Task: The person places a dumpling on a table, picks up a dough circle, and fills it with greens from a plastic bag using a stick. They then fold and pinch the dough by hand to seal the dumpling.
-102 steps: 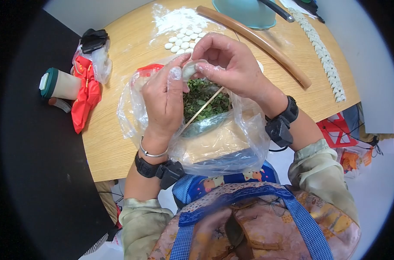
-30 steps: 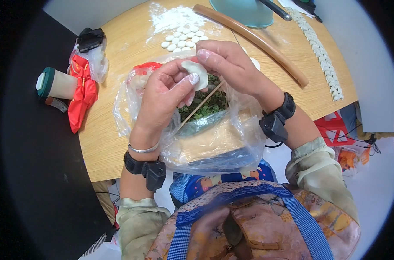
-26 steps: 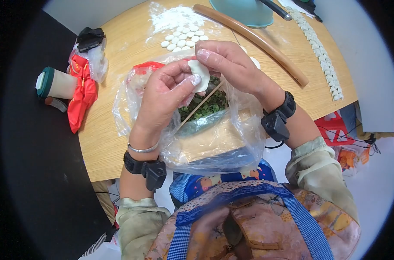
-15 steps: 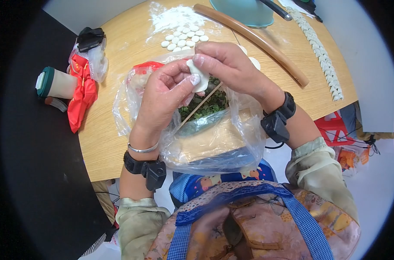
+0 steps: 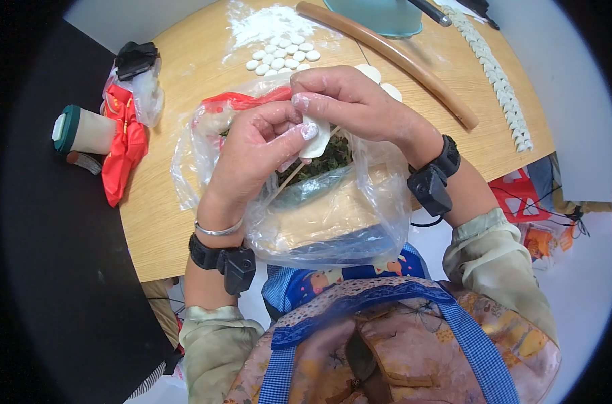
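Note:
Pinched in both hands is a pale dumpling wrapper (image 5: 317, 143), its lower edge hanging free. My left hand (image 5: 252, 145) grips its left side with the thumb on top. At its upper edge, the thumb and curled fingers of my right hand (image 5: 353, 104) are pressed together. Under the hands lies an open clear plastic bag (image 5: 380, 182) holding chopped green filling (image 5: 329, 158). A thin wooden stick (image 5: 285, 182) slants across the filling, partly covered by the hands. Flour dusts my fingertips.
Several small dough rounds (image 5: 279, 54) lie beside scattered flour (image 5: 265, 23), with larger wrappers (image 5: 390, 92) behind my right hand. A long rolling pin (image 5: 387, 64) rests diagonally near a teal bowl (image 5: 380, 17). Folded dumplings (image 5: 498, 81) line the right. A cup (image 5: 93, 130) and red bag (image 5: 124, 148) sit left.
My right thumb and fingers have shifted slightly along the wrapper's upper edge, and the wrapper has turned a little and sits slightly lower. Both hands keep hold of it.

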{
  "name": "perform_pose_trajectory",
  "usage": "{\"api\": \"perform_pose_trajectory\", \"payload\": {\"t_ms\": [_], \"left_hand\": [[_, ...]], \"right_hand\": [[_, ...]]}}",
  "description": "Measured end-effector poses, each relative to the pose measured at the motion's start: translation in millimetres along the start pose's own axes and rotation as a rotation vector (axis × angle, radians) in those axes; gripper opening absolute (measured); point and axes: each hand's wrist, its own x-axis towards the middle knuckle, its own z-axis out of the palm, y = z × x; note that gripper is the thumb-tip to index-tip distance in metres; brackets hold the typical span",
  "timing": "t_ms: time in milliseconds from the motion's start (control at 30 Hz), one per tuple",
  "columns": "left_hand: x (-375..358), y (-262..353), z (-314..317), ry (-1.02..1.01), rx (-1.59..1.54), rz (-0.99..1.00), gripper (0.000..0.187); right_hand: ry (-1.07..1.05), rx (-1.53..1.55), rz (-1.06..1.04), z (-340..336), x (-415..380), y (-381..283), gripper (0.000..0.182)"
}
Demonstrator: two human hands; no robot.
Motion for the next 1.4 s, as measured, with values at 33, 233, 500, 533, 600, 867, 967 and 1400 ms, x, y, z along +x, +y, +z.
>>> {"api": "perform_pose_trajectory", "payload": {"t_ms": [33, 233, 500, 533, 600, 867, 967, 1400], "left_hand": [[0.3, -0.1, 1.2, 0.014, -0.015, 0.016, 0.021], [3.1, -3.6, -5.0, 0.053, -0.091, 0.048, 0.015], [2.6, -4.1, -4.1, 0.072, -0.093, 0.07, 0.018], [2.4, -3.4, -3.3, 0.078, -0.097, 0.068, 0.018], [2.2, -1.3, -2.4, 0.082, -0.095, 0.069, 0.019], [3.6, -3.6, -4.1, 0.111, -0.088, 0.086, 0.021], [4.4, -5.5, -5.1, 0.094, -0.108, 0.096, 0.021], [7.4, -5.6, -7.6, 0.181, -0.114, 0.156, 0.021]], "right_hand": [[0.001, 0.0, 0.0, 0.1, -1.0, -1.3, 0.03], [0.107, 0.123, 0.157, -0.9, -0.1, -8.8, 0.029], [0.115, -0.189, -0.085, 1.1, 2.1, -1.4, 0.028], [0.115, -0.189, -0.085, 1.7, 1.3, -2.5, 0.028], [0.171, 0.032, 0.069, 4.4, 0.0, -8.5, 0.029], [0.132, -0.168, -0.079, 2.6, 2.2, -0.5, 0.03], [0.132, -0.226, -0.097, 1.9, 1.0, -2.5, 0.03], [0.175, -0.312, -0.088, 3.2, 3.1, 0.8, 0.03]]}}
